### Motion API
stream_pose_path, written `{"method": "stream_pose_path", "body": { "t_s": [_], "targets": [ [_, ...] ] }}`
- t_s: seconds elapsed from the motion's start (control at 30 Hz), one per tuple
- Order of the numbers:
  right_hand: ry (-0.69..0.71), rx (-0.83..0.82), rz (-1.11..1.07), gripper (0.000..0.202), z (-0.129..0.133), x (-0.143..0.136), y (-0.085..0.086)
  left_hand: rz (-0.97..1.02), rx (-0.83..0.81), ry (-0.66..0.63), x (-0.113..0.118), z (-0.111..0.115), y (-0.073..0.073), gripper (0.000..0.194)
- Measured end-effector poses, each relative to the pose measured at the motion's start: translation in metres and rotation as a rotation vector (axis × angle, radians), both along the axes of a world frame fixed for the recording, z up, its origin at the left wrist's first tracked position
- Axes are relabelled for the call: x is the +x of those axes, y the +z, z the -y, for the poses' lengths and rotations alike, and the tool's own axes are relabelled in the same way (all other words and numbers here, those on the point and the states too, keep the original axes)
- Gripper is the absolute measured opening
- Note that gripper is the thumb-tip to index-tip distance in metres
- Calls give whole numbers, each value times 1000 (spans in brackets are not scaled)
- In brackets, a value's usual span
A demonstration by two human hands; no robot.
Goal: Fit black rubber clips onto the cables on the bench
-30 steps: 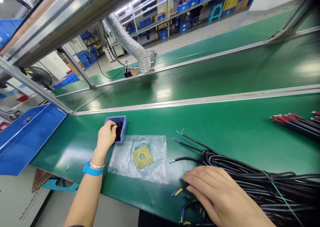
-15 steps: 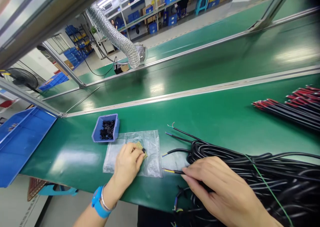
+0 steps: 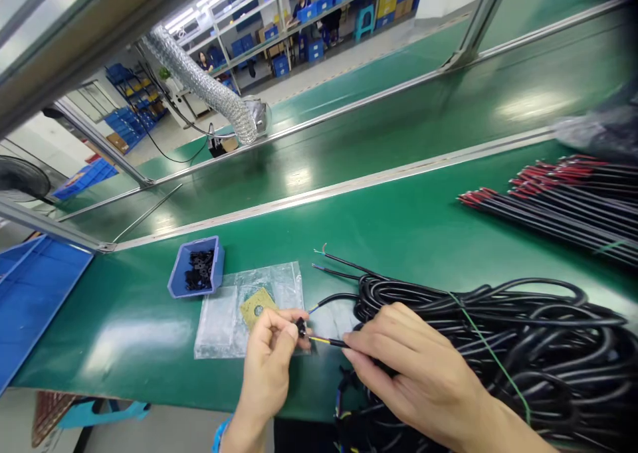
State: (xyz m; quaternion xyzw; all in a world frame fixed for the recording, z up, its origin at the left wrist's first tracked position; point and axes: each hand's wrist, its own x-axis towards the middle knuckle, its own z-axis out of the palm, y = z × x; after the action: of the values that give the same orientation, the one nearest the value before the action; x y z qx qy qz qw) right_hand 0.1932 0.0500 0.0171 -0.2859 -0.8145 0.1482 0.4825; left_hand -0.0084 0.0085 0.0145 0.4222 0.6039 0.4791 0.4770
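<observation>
Between thumb and fingers, my left hand (image 3: 272,350) pinches a small black plastic part (image 3: 301,327). My right hand (image 3: 413,366) grips a black cable (image 3: 339,343) close to its stripped end. The cable's thin yellow wire (image 3: 319,339) points left and its tip is right at the black part; whether it is inside I cannot tell. Behind my left hand a yellowish square pad (image 3: 256,307) with a round hole lies on a clear plastic bag (image 3: 214,337). A coiled bundle of black cables (image 3: 498,320), tied with green string, spreads around my right hand.
A small blue bin (image 3: 215,267) of black parts stands behind the bag. Black cables with red ends (image 3: 543,187) lie at the back right. A large blue tray (image 3: 44,293) is at the left. A metal rail (image 3: 349,179) crosses the green table.
My left hand has lifted off the yellowish pad with a black part and moved right to the cable's wire end. My right hand still holds the cable. The view has shifted right.
</observation>
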Motion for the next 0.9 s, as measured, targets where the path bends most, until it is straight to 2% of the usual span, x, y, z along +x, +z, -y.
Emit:
{"method": "stream_pose_path", "body": {
  "t_s": [0.07, 0.17, 0.27, 0.43, 0.53, 0.63, 0.77, 0.9],
  "targets": [
    [-9, -9, 4, 12, 0, 0, 1, 211, -5, 53, 12, 5, -3, 26],
    [-9, -19, 9, 13, 0, -1, 2, 347, 27, 115, 19, 8, -6, 28],
    [-4, -24, 8, 13, 0, -1, 1, 329, 66, 108, 16, 11, -7, 25],
    [8, -25, -1, 11, 1, 0, -1, 211, 154, 3, 10, 15, -6, 14],
    [24, -18, 3, 12, 1, 1, 1, 283, 154, -25, 10, 14, -7, 20],
    [31, -8, 3, 13, 0, 2, 3, 321, 132, 5, 11, 12, -9, 30],
    [29, -5, -3, 14, 0, 3, 3, 331, 148, 13, 11, 10, -9, 29],
    [19, -20, -10, 13, 1, 4, 4, 432, 145, -59, 10, 11, -10, 30]
  ]
}}
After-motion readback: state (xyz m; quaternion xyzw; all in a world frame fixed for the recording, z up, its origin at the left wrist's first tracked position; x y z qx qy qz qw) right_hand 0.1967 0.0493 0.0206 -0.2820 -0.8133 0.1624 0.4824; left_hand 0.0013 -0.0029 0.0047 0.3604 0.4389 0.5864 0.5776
